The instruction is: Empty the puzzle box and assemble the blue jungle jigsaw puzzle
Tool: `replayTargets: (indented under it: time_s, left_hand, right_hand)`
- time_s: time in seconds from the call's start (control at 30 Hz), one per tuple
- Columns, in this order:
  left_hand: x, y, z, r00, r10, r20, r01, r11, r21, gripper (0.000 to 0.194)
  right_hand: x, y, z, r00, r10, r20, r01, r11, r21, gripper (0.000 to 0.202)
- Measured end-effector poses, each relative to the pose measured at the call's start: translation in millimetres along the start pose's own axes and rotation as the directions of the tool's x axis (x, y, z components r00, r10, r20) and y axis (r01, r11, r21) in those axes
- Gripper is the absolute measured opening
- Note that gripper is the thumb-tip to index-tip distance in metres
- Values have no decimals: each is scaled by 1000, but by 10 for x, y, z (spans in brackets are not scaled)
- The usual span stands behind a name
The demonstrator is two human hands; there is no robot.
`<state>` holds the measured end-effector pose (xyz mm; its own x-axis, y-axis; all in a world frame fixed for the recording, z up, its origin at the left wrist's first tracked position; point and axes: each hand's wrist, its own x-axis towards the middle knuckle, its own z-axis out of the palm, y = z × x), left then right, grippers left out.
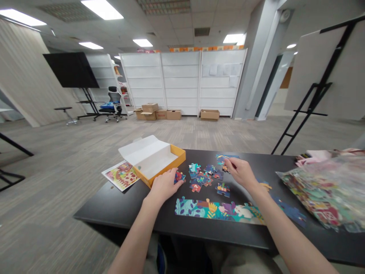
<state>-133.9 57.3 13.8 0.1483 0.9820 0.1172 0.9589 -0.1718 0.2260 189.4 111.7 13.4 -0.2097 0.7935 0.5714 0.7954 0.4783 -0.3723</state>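
My left hand (167, 185) is at the front right corner of the yellow box, its fingers on a dark blue and red puzzle piece (179, 177). My right hand (240, 171) has its fingers pinched at an orange-brown piece (226, 168), just below a blue joined section (224, 158). Between my hands lies a cluster of loose pieces (202, 178), with a separate dark blue piece (222, 189) nearer me. A joined puzzle strip (218, 210) runs along the table's near side, its right end partly behind my right forearm.
The open yellow box (179, 155) with a white lining stands at the back left, beside a picture sheet (122, 176). Clear plastic bags of pieces (327, 186) lie on the black table (125, 213) at right. More blue pieces (292, 212) lie beyond my right forearm.
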Motion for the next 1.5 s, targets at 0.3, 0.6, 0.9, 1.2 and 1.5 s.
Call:
replayTargets:
  time_s: [0.3,0.6,0.9,1.2,1.5]
  left_hand:
    - [-45,11,-54,996,34,-88,-37,999,-40,51]
    - [-245,-83,-229,992,-40,-120,21,987,-158,20]
    - [-364,-298,-181,983,-121,-138,47,892,-450,17]
    - [-365,-181,-186,995,-97,13,62,520,-852,37]
    - [-364,-73,-109,993,-65,102,118,340,-933,41]
  right_hand:
    - [-27,34,81,996,-2,91,6,999,-42,48]
    - [-42,58,105,991,-4,132,9,999,-42,48]
    - [-35,70,124,985,-17,172,26,999,-48,51]
    - [-8,-33,62,986,25,164,-26,1000,4,49]
    - [202,-833,159,897,-140,419,-48,912,408,28]
